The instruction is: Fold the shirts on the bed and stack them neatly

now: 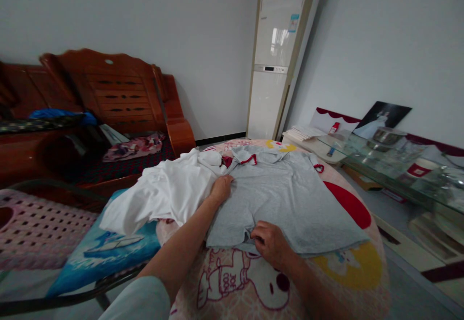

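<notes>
A grey shirt (290, 199) with red trim at its sleeve ends lies spread over a round table with a patterned pink cover (232, 281). My left hand (222, 188) is closed on the shirt's left side, below the sleeve. Near the shirt's front hem, my right hand (270, 243) pinches the fabric, which is bunched and creased there. White cloth (170, 189) lies crumpled on the table's left side, touching the grey shirt and hanging over the edge.
Left of the table are a blue cushion (112, 247), a pink woven chair (43, 228) and a wooden armchair (116, 93). A tall white air conditioner (270, 93) stands behind. At the right is a glass shelf (391, 165) holding various items.
</notes>
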`<state>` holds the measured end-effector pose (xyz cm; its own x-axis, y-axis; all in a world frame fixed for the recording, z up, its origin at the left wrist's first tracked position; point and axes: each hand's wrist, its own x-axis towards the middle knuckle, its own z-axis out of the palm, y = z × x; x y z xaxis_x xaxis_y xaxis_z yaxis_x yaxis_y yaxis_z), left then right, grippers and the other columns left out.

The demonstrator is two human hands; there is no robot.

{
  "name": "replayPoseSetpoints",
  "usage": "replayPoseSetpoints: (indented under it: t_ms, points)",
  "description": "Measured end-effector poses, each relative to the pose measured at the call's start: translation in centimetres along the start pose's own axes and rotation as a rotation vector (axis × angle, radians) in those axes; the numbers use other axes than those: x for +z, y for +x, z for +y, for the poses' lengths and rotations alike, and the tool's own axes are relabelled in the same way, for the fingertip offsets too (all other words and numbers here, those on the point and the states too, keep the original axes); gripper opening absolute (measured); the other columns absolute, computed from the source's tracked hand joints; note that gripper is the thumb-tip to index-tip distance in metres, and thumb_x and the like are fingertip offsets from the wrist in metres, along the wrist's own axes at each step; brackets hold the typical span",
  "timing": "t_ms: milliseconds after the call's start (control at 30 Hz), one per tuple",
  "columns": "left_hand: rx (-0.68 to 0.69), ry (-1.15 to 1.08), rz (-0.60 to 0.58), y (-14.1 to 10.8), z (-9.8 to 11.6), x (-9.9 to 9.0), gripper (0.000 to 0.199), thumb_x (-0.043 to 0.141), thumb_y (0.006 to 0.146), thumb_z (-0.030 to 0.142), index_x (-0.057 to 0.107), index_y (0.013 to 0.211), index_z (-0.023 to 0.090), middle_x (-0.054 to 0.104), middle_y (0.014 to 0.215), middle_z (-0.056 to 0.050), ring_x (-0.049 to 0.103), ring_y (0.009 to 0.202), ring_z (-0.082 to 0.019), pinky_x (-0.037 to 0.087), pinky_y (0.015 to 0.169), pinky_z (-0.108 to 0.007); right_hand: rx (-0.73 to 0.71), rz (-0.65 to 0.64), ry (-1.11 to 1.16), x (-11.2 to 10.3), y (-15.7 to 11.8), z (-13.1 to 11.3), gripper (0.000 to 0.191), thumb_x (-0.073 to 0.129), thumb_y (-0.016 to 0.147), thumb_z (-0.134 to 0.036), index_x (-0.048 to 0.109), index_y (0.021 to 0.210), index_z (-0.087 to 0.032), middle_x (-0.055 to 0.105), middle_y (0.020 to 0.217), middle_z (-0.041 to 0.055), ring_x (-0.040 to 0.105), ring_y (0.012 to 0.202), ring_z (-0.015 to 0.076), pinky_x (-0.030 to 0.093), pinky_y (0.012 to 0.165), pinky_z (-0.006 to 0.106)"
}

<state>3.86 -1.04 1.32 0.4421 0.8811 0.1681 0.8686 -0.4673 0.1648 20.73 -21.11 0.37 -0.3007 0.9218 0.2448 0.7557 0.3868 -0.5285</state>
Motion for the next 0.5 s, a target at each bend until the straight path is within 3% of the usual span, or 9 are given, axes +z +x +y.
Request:
replayPoseSetpoints:
  t_ms: [133,333,433,500]
  points:
    - [0.007,0.003,-0.004,0.1,-0.1,0.2,0.039,0.041,0.082,-0.001,0.063,0.111,0.012,0.067,0.113,-0.011,0.063,0.105,-0.019,0.046,0.094,-0.029,-0.001,-0.075,0.088,-0.9,-0.4,0.0,0.026,0.049,0.064,-0.003,0.067,0.072,-0.019,0.062,0.072,-0.0003,0.054,0.065,0.0106,0.035,0.062,0.020]
    - [0.045,0.014,-0.060,0.8,-0.2,-0.5,0.039,0.043,0.080,-0.003,0.064,0.109,0.012,0.067,0.113,-0.011,0.061,0.107,-0.019,0.044,0.097,-0.030,0.016,-0.228,0.035,-1.6,-0.7,-0.6,0.032,0.050,0.061,-0.008,0.071,0.081,-0.022,0.069,0.076,-0.0008,0.056,0.065,0.0117,0.035,0.062,0.021]
    - [0.101,-0.020,-0.092,0.2,1.4,-1.2,0.031,0.048,0.083,0.006,0.064,0.108,0.013,0.067,0.111,-0.011,0.061,0.106,-0.020,0.044,0.097,-0.032,0.039,-0.260,0.010,-1.6,-0.4,-0.8,0.034,0.051,0.061,-0.010,0.073,0.082,-0.023,0.071,0.076,-0.0012,0.058,0.064,0.0123,0.035,0.061,0.021]
    - [0.149,-0.081,-0.052,-1.0,2.9,-1.1,0.029,0.050,0.086,0.012,0.062,0.112,0.014,0.065,0.112,-0.011,0.061,0.106,-0.020,0.045,0.097,-0.032,0.038,-0.257,0.014,-1.5,-0.4,-0.8,0.037,0.051,0.061,-0.010,0.074,0.086,-0.025,0.072,0.077,-0.0018,0.058,0.064,0.0119,0.035,0.060,0.020]
